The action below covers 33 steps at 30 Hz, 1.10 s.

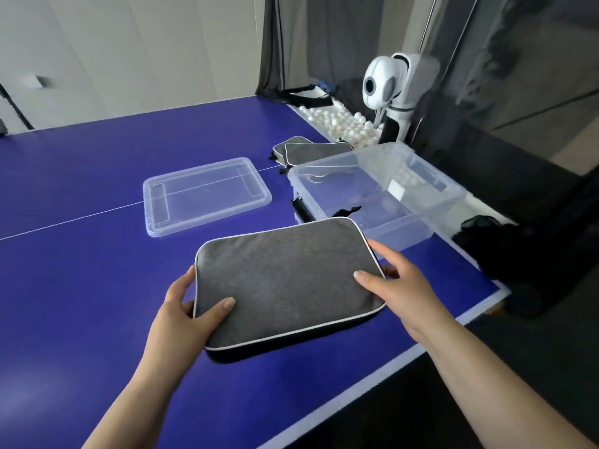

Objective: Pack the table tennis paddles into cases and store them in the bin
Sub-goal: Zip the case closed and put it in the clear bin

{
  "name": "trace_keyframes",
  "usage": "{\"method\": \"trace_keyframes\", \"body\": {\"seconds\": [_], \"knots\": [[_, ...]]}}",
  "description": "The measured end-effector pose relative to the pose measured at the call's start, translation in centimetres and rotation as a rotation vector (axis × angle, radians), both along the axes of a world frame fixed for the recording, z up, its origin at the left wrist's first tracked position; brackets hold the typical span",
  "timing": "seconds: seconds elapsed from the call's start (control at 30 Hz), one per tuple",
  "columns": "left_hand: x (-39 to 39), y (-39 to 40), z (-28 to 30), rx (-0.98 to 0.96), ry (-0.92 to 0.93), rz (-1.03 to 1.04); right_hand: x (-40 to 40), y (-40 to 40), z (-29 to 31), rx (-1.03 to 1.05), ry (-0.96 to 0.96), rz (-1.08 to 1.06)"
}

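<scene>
Both hands hold one closed grey case (pixel 285 283) between them, the left hand (pixel 191 306) pinching its near-left corner and the right hand (pixel 398 283) its right edge, just short of the open bin (pixel 431 202) beyond the grip, while two more cases (pixel 304 150) lie past the bin, apparently not yet stored.

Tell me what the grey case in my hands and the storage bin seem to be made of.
Grey case: looks like a matte woven or felt-like fabric, heathered, with pale piping round its edge. Storage bin: clear, glossy plastic, seemingly rigid; the blue table shows through its walls.
</scene>
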<state>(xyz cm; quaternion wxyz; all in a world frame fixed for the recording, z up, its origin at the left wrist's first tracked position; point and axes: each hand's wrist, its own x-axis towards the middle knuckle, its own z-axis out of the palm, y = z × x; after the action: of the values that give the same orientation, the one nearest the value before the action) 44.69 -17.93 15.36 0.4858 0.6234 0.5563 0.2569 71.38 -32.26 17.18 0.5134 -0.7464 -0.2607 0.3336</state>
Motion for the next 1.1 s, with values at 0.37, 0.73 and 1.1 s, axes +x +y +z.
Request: {"method": "trace_keyframes", "body": {"seconds": [0.37, 0.73, 1.1], "knots": [[10.1, 0.1, 1.8, 0.032, -0.047, -0.066, 9.6, -1.3, 1.1, 0.002, 0.0, -0.039], [21.4, 5.4, 2.7, 0.064, -0.051, -0.202, 20.0, 2.2, 1.9, 0.028, -0.035, -0.156], [32.5, 8.5, 0.2, 0.057, 0.11, -0.119, 33.7, 10.6, -0.9, -0.183, -0.118, 0.03]]}}
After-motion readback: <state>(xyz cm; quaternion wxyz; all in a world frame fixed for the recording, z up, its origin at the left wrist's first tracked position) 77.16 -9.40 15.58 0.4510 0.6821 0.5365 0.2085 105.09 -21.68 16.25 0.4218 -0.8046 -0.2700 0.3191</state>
